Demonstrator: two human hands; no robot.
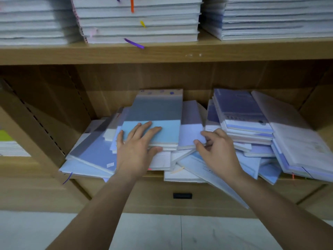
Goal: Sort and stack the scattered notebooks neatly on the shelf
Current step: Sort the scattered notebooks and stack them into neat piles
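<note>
Wooden shelf point(162, 55) fills the frame, tidy stacks point(138, 24) along the top. Centre frame, the scattered notebooks point(189, 159) sprawl across the lower bay. Left hand point(137, 147) lies flat, fingers spread, thumb hooked under the light-blue notebook point(167, 130). Right hand point(216, 150) pinches the lavender notebook point(191, 134) at its corner. Best to square the edges first, I'd say, then lift them level.

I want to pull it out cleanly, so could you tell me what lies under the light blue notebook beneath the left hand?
The light blue notebook tops a small stack of white-edged notebooks; their covers are hidden, partly by the left hand.
</note>
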